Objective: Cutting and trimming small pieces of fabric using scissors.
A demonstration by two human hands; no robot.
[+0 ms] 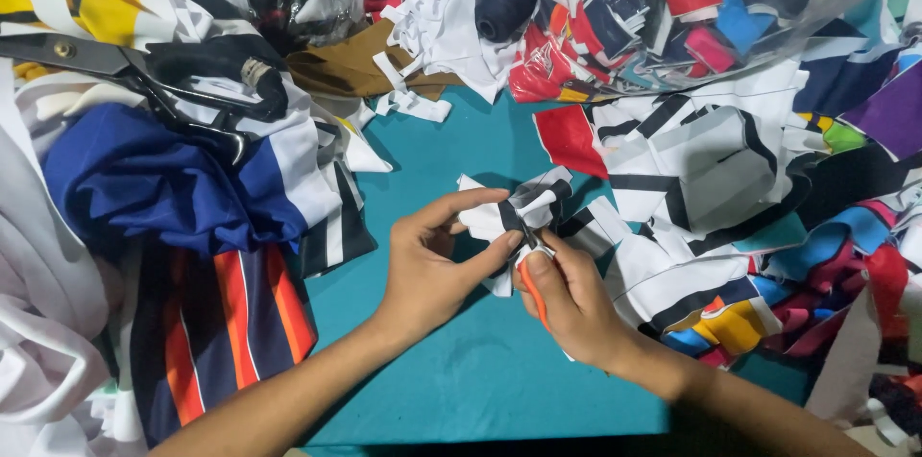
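The left hand [432, 260] pinched a black-and-white fabric scrap [509, 212] at the teal worktop's [461, 380] centre; the right hand [567, 308], at four o'clock, gripped small orange-handled snips [533, 284]. Best snipping seemingly needed taut cloth, fingertips clear.

We have a single view, from a camera worn on the head, looking steeply down onto the teal table [451, 390]. It sits close: our forearms enter from the bottom edge, and the left hand [432, 265] and right hand [567, 303] meet just below centre. Fabric scraps [701, 169] beyond and to either side of the hands run off the frame.
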